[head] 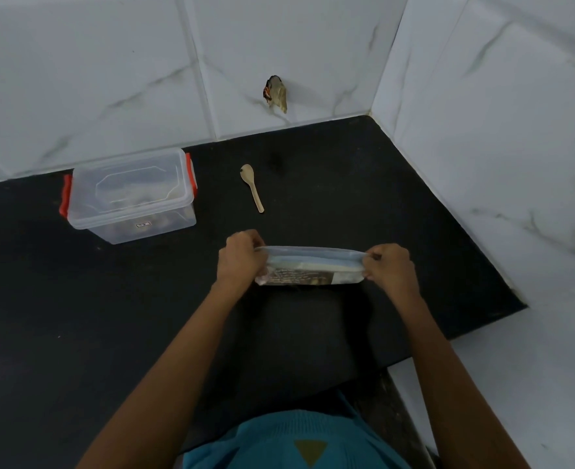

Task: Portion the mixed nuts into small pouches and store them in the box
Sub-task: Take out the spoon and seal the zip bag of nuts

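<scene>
Both hands pinch a nut bag (308, 270) by its ends, left hand (240, 257) and right hand (389, 267); its long axis runs left-right, opening upward, over the counter (110, 316).

Bag (313, 273) between left grip (242, 257), right grip (390, 269)

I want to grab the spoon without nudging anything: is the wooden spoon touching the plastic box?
Apart. The head view shows a strip of bare black counter between the wooden spoon and the plastic box, on its red-latched right side.
</scene>
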A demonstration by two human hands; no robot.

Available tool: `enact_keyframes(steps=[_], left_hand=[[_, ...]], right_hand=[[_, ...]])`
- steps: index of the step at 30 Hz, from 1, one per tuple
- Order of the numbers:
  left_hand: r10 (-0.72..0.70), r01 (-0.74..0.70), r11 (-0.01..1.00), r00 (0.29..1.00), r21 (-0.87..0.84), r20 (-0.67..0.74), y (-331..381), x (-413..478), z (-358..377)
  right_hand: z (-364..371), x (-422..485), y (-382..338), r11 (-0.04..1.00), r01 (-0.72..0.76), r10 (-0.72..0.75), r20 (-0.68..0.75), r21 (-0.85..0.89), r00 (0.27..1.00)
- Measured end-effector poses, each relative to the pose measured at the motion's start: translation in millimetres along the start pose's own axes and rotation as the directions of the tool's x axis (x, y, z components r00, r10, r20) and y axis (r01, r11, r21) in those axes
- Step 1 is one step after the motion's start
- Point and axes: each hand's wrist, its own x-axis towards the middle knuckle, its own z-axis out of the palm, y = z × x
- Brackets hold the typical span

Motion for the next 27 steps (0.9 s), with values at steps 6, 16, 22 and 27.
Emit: enact_keyframes(steps=[6, 16, 22, 27], left_hand=[[-0.079, 0.110, 0.952, 0.990, -0.285, 0.119, 2.7, 6.4, -3.6], [-0.101, 0.348, 0.740, 0.904, -0.576, 0.416, 0.7, -2.8, -15.7], [-0.145, 0.167, 0.975, 0.977, -0.147, 0.154, 0.2, 0.8, -3.9], [-0.053, 0.053, 0.999, 0.998, 0.010, -0.020, 1.0, -2.9, 7.3]], right_hand=[[-8.6, 2.2, -0.7, 0.983, -0.080, 0.070, 0.065, 0.165, 0.995], [-13.1, -1.3, 6.5, 0.819, -0.212, 0.142, 0.170, 0.533, 0.975], [-9.4, -2.5, 3.7, 0.875, -0.119, 0.105, 0.057, 0.469, 0.993], [-4.0, -5.9, 3.8, 0.946, -0.048, 0.059, -0.024, 0.319, 0.998]])
